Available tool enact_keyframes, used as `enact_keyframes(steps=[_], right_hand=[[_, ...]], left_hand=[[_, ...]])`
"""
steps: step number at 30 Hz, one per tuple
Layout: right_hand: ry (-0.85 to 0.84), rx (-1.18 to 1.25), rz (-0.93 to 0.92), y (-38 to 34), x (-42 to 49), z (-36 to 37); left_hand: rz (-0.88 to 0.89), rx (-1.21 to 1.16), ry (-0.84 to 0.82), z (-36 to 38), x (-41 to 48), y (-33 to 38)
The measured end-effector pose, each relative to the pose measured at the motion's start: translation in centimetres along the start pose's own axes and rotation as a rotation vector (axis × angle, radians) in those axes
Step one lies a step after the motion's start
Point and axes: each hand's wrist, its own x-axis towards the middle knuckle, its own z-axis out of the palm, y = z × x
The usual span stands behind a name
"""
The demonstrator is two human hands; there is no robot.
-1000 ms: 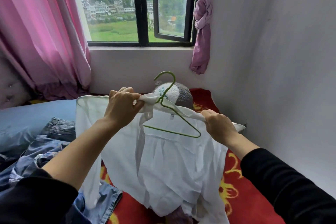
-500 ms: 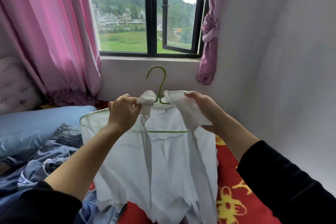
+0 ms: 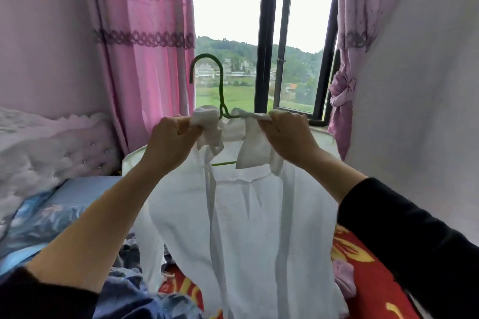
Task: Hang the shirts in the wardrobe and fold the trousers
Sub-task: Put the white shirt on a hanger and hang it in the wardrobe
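fingers (image 3: pixel 181 125) of the left hand (image 3: pixel 169 144) are curled in tight, pinching a bunched wad of collar (image 3: pixel 207 120) on the white shirt (image 3: pixel 254 215), just left of centre frame. the right hand (image 3: pixel 287 136) mirrors it just right of centre, its fingers folded over and gripping the other side of the collar, with a collar flap hanging below the knuckles. both hands are raised in front of the window (image 3: pixel 261 33), forearms bare, black sleeves (image 3: pixel 414 241) at the lower corners.

between the two hands rises the green hanger (image 3: pixel 219 85). its hook stands upright and curls toward the left against the view outside, its neck dips into the collar gap, and a short bit of its lower bar shows through the open neck. the shirt is draped over the hanger and hangs down the middle of the frame, its hem reaching the bottom edge.

at lower left, crumpled blue denim (image 3: pixel 134 295) lies on the bed near pale blue bedding (image 3: pixel 77 189). a red blanket (image 3: pixel 368 274) with a yellow pattern shows at lower right. pink curtains (image 3: pixel 145 59) fill the upper left, a padded headboard (image 3: pixel 51 142) sits at mid left, a knotted curtain (image 3: pixel 342 90) hangs right of the window, and a plain wall (image 3: pixel 414 72) fills the right.
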Motion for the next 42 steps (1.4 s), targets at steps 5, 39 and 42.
enact_keyframes(steps=[5, 39, 42], right_hand=[[-0.023, 0.055, -0.148, -4.7, 0.9, -2.1], [-0.563, 1.021, -0.782, -59.6, -14.8, -7.7], [-0.561, 1.063, -0.765, -65.9, -16.7, -7.1]], left_hand=[[0.019, 0.1, 0.044, -4.2, -2.6, 2.7], [-0.346, 0.928, 0.575, -54.4, -40.5, 4.8], [-0.277, 1.05, 0.573, -57.9, -44.4, 3.5]])
